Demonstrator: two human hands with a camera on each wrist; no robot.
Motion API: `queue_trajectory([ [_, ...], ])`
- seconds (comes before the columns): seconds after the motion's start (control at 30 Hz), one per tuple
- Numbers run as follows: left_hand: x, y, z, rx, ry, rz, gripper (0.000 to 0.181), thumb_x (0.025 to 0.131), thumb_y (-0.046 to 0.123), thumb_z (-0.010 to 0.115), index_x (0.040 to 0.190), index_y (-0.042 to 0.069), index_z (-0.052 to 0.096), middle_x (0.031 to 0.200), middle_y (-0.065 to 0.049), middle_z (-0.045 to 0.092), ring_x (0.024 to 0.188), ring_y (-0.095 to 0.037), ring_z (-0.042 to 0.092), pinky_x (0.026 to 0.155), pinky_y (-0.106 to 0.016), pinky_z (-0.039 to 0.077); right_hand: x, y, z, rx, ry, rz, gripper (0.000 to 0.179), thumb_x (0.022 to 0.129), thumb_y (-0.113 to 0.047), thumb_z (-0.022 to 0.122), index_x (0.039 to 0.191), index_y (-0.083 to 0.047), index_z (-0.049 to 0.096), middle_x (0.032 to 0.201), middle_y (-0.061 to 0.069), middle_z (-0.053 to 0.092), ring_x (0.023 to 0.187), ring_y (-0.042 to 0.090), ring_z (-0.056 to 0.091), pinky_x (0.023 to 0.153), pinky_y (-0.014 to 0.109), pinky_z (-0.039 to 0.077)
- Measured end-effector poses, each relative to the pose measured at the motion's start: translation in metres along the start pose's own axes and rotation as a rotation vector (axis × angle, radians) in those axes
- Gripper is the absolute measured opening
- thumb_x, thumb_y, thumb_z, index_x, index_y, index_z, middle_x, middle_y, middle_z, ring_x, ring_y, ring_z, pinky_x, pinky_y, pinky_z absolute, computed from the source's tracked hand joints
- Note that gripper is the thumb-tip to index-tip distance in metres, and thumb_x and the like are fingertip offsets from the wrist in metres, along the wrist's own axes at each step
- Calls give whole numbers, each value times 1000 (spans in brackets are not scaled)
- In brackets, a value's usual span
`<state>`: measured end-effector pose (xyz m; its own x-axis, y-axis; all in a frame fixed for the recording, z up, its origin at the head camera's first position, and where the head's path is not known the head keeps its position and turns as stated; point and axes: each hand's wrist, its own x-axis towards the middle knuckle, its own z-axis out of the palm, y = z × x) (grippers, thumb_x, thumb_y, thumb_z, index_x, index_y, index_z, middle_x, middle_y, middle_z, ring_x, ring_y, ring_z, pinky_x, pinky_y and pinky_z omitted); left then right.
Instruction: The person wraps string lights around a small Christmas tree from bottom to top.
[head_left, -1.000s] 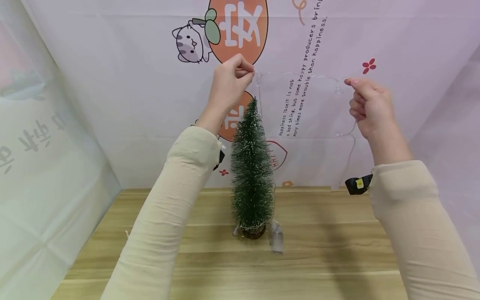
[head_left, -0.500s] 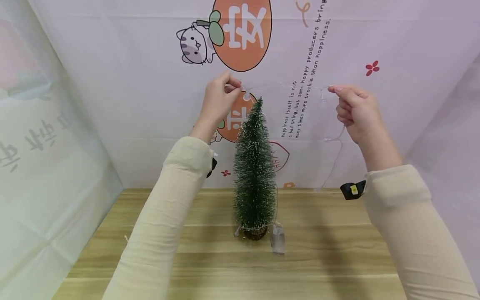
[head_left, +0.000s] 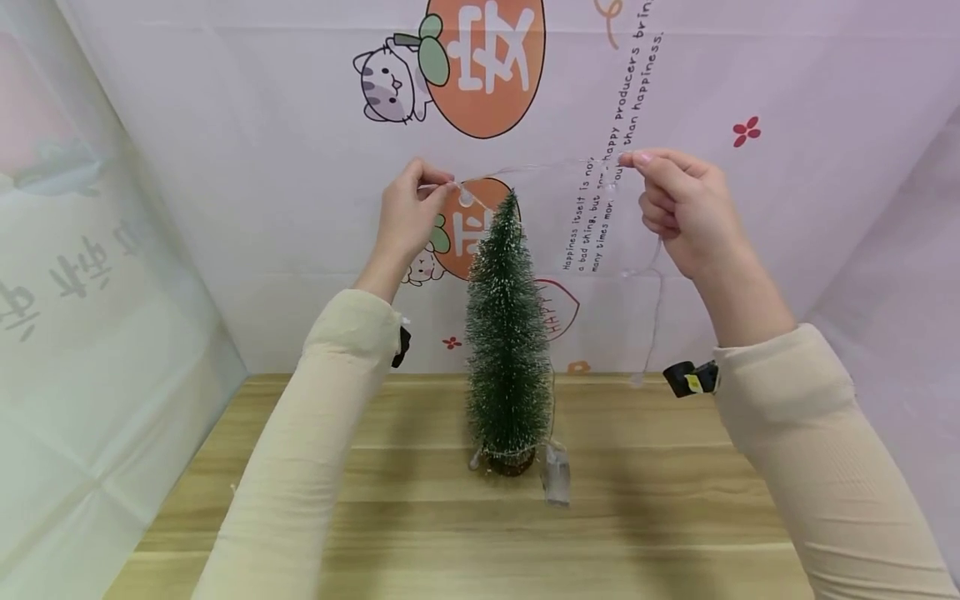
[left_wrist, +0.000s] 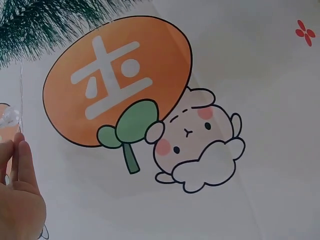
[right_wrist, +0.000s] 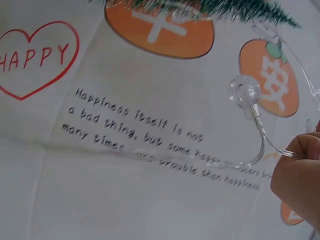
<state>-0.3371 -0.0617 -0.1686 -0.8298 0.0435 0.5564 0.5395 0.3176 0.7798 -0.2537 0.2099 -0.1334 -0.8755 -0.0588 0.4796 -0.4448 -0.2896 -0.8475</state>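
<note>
A small green bottle-brush Christmas tree (head_left: 508, 333) with frosted tips stands upright on the table. Left of its tip, my left hand (head_left: 405, 217) pinches the clear wire of a string of lights (head_left: 540, 169) between thumb and fingers. On the right, higher than the tip, my right hand (head_left: 686, 208) pinches the same string. The wire spans between both hands behind the treetop, and a loose tail hangs below the right hand. A clear round bulb (right_wrist: 245, 90) dangles near the right fingers in the right wrist view. Another bulb (left_wrist: 10, 116) is by the left fingertips.
A clear battery box (head_left: 557, 479) lies beside the tree's base, its wire running up the tree's right side. More wire circles the base, with a bulb (head_left: 474, 460) at its left. Behind the wood-grain table (head_left: 450, 533) hangs a printed cloth (head_left: 300, 167).
My left hand has moved left and down from above the treetop, drawing the wire to the tree's left. My right hand has shifted left too, still pinching the string.
</note>
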Motion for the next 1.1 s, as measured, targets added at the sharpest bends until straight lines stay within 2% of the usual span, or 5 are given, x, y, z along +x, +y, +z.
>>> queue_trajectory([
  [0.23,-6,-10,-8,65,39,85,17,96,14,56,108,2,56,113,-12,65,107,-20,66,90,-26,55,-7,-5,21,-16,-60,-18,11,90,-10,65,85,-4,73,46,-4,30,46,13,9,48,23,1],
  [0.47,-20,-21,-17,316,56,273,14,94,9,57,104,-1,62,105,-14,68,99,-24,67,87,-31,56,-18,-1,31,-123,-122,-9,20,94,-8,58,83,-10,74,49,-6,45,47,15,11,48,26,3],
  [0.77,-46,-42,-29,520,78,479,5,90,4,63,91,2,67,97,-12,72,95,-25,67,83,-36,55,-33,7,35,-250,-202,36,21,95,-8,56,87,-14,75,63,-8,59,46,16,15,48,31,5],
  [0.97,-55,-54,-30,678,66,649,2,88,4,65,88,5,66,90,-9,72,82,-23,69,71,-33,57,-42,16,30,-368,-234,73,20,95,-11,56,90,-19,74,48,-7,39,46,17,17,48,34,8],
  [1.1,-57,-59,-28,727,53,732,4,90,6,64,88,4,67,88,-8,72,78,-23,69,68,-33,58,-44,21,26,-413,-241,100,20,95,-13,57,91,-20,75,47,-6,33,47,18,16,48,34,8],
])
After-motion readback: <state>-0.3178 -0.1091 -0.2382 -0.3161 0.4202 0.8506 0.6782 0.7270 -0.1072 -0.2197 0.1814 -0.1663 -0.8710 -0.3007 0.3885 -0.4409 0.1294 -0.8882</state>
